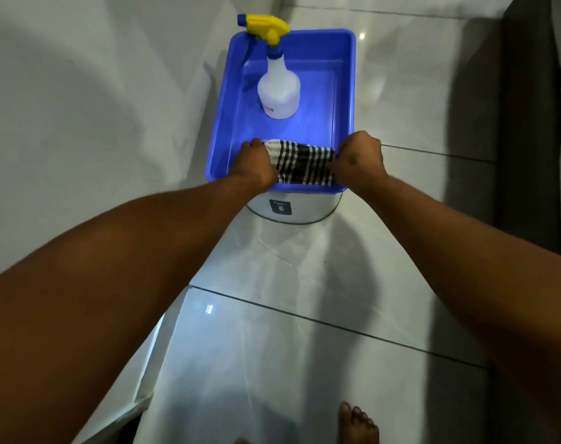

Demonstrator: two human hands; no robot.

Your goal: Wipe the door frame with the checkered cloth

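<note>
We see both arms reaching down to a blue tub that sits on top of a white round container on the tiled floor. The checkered cloth lies at the near end of the tub, over its front rim, stretched between the two hands. The left hand grips the cloth's left end, fingers curled around the fabric. The right hand pinches the right end, fingers clenched on it. Black and white pattern, cloth looks bunched or folded into a band. A white spray bottle with a yellow trigger head stands upright inside the tub, toward the far left, well apart from the cloth. A bare foot shows at the bottom edge. Dark vertical strip at the right; we cannot tell what it is.
</note>
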